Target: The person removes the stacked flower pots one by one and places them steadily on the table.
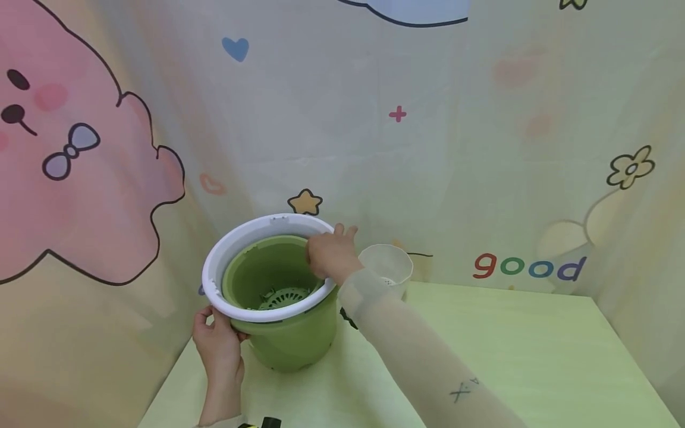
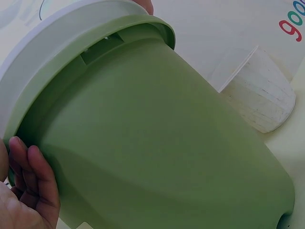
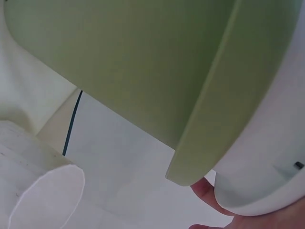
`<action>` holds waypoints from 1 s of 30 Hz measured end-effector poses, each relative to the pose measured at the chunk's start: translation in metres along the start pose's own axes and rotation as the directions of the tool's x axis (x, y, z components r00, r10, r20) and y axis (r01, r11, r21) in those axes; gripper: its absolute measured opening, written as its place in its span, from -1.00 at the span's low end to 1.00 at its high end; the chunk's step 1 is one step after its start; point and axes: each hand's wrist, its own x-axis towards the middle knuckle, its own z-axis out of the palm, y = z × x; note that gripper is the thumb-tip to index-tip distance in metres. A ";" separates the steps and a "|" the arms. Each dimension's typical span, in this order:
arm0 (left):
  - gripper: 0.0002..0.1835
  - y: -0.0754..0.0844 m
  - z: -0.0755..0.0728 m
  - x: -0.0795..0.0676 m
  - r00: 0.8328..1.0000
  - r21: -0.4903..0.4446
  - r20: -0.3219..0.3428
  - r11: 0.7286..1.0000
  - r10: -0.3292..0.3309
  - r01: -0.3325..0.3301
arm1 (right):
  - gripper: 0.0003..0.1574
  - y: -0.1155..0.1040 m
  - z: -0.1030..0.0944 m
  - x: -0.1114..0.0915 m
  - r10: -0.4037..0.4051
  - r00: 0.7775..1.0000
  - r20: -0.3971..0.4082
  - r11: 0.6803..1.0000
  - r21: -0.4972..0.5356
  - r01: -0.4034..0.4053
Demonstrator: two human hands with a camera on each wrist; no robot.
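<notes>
A stack of nested plastic flower pots stands tilted on the table. The outer one is a large green flower pot; the white flower pot sits inside it, its rim a little above the green one. Innermost is a smaller green pot with slots in its bottom. My left hand grips the near left rim, with fingers curled under the outer green edge. Over the far right rim, my right hand holds the white pot's edge, fingers between white and green rims.
A small white pot with holes in its base stands just right of the stack, behind my right forearm. The light green table extends to the right. A printed curtain hangs close behind.
</notes>
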 end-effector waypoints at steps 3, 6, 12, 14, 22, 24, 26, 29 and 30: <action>-0.72 0.000 -0.001 -0.001 1.000 -0.001 -0.009 1.000 -0.001 0.001 | -0.74 -0.001 0.001 -0.001 0.003 1.000 -0.001 1.000 0.019 -0.003; -0.72 0.001 -0.002 -0.002 1.000 -0.014 -0.014 1.000 0.000 0.000 | -0.68 -0.001 0.001 -0.001 0.002 1.000 0.003 0.999 0.035 -0.002; -0.73 0.002 -0.001 -0.001 1.000 -0.048 -0.009 0.999 0.010 -0.010 | -0.60 0.000 0.001 -0.002 -0.013 1.000 -0.016 0.998 0.061 0.014; -0.73 0.002 -0.001 -0.001 1.000 -0.057 -0.008 0.998 0.011 -0.012 | -0.60 0.000 0.001 -0.002 -0.014 1.000 -0.017 0.997 0.070 0.016; -0.74 0.002 0.001 -0.003 1.000 -0.052 -0.010 0.999 0.014 -0.015 | -0.61 0.003 0.002 -0.002 -0.006 1.000 -0.020 0.997 0.082 0.008; -0.75 0.002 0.002 -0.003 1.000 -0.050 -0.014 0.999 0.017 -0.018 | -0.62 0.004 0.002 -0.002 -0.009 1.000 -0.022 0.996 0.091 0.011; -0.75 0.001 0.002 -0.003 1.000 -0.052 -0.009 0.998 0.018 -0.019 | -0.62 0.005 0.001 -0.002 -0.010 1.000 -0.021 0.995 0.102 0.013; -0.75 0.000 0.002 -0.003 1.000 -0.048 0.001 0.999 0.020 -0.020 | -0.61 0.005 0.000 -0.003 -0.014 1.000 -0.019 0.993 0.119 0.016; -0.75 0.000 0.002 -0.003 1.000 -0.047 0.004 0.999 0.021 -0.020 | -0.61 0.005 -0.001 -0.003 -0.017 1.000 -0.020 0.992 0.127 0.020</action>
